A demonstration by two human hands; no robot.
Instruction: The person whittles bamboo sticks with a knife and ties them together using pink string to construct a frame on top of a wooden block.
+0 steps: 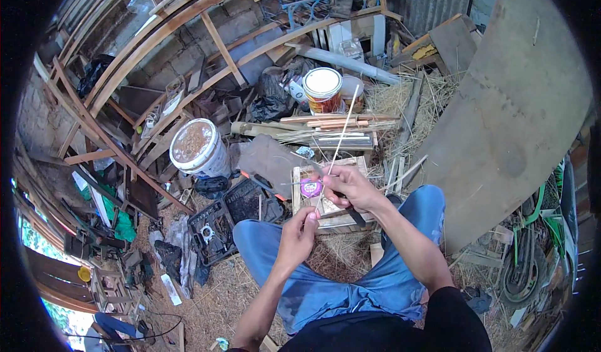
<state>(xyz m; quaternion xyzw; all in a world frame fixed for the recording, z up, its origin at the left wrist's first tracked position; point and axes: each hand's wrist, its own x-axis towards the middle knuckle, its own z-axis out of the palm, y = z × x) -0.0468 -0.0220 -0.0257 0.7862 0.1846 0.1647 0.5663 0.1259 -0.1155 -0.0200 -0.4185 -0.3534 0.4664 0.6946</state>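
A long, thin pale strip (340,133), which looks like bamboo, slants upward from between my hands. My left hand (299,236) is closed, pinching the strip's lower end between thumb and fingertips. My right hand (348,189) is closed around a knife, whose dark handle (356,217) shows below the fingers and whose blade (305,160) points up and left, beside the strip. Under the hands sits a low wooden crate (341,222) between my knees. On it lies a round purple item (310,188) with white print. A thin greyish rod (294,183) shows by the right fingers.
An open black tool case (213,233) and a white bucket (199,148) stand to the left. Beyond the crate are stacked wooden strips (338,123) and a lidded paint bucket (322,86). A large brown board (501,114) leans at the right. Straw covers the floor.
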